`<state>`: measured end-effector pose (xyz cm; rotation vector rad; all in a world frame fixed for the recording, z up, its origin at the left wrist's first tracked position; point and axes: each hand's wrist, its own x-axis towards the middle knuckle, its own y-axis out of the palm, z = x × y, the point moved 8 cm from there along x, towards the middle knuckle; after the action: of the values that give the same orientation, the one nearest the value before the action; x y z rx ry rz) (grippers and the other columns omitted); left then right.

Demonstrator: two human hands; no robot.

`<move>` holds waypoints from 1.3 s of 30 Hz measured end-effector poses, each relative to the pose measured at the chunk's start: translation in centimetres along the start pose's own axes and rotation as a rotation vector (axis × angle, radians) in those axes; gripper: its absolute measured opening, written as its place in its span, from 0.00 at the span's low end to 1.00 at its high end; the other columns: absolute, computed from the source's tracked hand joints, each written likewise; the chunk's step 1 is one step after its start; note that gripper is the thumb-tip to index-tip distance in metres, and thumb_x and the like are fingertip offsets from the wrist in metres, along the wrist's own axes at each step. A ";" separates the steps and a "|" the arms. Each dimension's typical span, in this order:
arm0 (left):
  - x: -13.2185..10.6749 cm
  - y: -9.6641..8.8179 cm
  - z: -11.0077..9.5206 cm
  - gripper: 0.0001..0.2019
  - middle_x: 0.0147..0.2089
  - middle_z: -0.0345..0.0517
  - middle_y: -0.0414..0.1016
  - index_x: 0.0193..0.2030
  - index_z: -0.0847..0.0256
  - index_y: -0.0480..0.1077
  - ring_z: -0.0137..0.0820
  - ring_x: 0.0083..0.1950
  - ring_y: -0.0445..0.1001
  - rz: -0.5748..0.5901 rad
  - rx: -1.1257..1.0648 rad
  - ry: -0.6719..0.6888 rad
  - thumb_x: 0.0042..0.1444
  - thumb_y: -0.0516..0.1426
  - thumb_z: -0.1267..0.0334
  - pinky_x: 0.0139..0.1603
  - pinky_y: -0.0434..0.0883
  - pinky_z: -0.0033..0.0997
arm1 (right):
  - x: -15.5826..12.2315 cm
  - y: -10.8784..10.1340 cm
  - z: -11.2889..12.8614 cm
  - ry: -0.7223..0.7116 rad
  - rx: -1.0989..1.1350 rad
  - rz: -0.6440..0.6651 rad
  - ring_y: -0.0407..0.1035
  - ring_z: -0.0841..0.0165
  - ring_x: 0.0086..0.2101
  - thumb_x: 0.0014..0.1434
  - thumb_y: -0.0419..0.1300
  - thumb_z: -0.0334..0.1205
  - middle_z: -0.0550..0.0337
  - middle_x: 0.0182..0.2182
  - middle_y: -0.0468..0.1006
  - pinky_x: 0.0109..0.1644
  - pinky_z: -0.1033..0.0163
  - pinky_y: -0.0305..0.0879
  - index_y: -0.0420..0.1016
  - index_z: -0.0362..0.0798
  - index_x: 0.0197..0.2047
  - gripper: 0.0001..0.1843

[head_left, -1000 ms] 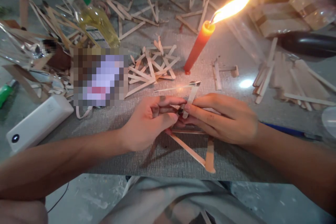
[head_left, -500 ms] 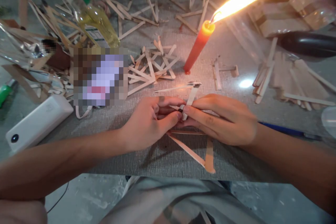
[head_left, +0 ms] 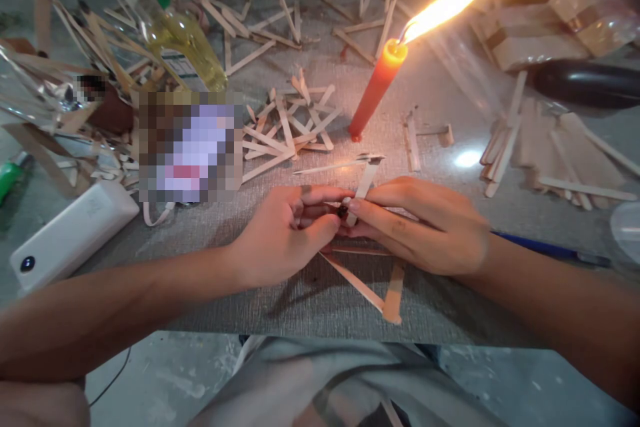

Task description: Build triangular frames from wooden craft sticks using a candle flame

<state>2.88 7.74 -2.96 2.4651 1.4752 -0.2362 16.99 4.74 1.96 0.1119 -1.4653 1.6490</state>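
My left hand (head_left: 287,230) and my right hand (head_left: 425,223) meet just above the table, both closed around a piece made of joined wooden popsicle sticks. One upright popsicle stick (head_left: 364,187) stands out between my right fingers, and a thin stick crosses its top. A dark, burnt-looking spot (head_left: 343,211) shows at a joint between my fingertips. Below my hands hangs an angled stick corner (head_left: 393,297), seemingly part of the same piece; my fingers hide how they join. Beyond them a lit red candle (head_left: 373,97) stands tilted.
Joined stick shapes (head_left: 290,123) lie ahead. Left are a white power bank (head_left: 75,230), a blurred-out phone (head_left: 195,147) and a bottle of yellow liquid (head_left: 193,47). Loose sticks (head_left: 560,153), a dark oval object (head_left: 585,83) and a blue pen-like object (head_left: 540,247) lie right.
The hanging stick corner has shifted slightly up and left. My left thumb has drawn back a little, baring more of the dark spot. The candle flame has shortened.
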 end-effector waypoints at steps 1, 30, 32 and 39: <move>0.0 0.0 0.0 0.13 0.40 0.47 0.86 0.48 0.64 0.81 0.32 0.38 0.84 0.006 -0.001 -0.007 0.56 0.63 0.71 0.42 0.82 0.29 | 0.1 0.0 0.0 0.003 0.009 -0.007 0.79 0.67 0.37 0.68 0.64 0.31 0.56 0.40 0.85 0.40 0.61 0.79 0.80 0.49 0.52 0.11; -0.1 0.2 0.1 0.14 0.38 0.44 0.84 0.47 0.62 0.81 0.29 0.37 0.80 0.022 -0.048 0.010 0.57 0.58 0.73 0.36 0.77 0.24 | 0.7 0.1 -1.1 0.230 0.147 0.013 0.80 0.70 0.33 0.71 0.61 0.33 0.61 0.36 0.85 0.40 0.63 0.78 0.80 0.53 0.48 0.07; -0.1 0.4 0.2 0.13 0.40 0.45 0.83 0.48 0.61 0.80 0.30 0.39 0.81 0.043 -0.074 0.002 0.58 0.59 0.73 0.36 0.78 0.25 | 0.6 0.1 -1.1 0.211 0.129 0.001 0.80 0.69 0.34 0.70 0.62 0.33 0.61 0.36 0.85 0.40 0.63 0.78 0.80 0.52 0.49 0.07; 0.1 -0.4 0.6 0.10 0.44 0.47 0.81 0.44 0.63 0.75 0.29 0.37 0.81 -0.050 0.047 0.005 0.56 0.64 0.72 0.35 0.80 0.25 | 0.5 0.1 -0.7 0.070 -0.024 0.011 0.79 0.68 0.34 0.69 0.64 0.35 0.61 0.38 0.86 0.38 0.62 0.77 0.81 0.56 0.50 0.09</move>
<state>2.50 7.81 -3.60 2.4695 1.5516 -0.2780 17.01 5.56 1.99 0.0322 -1.4348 1.6271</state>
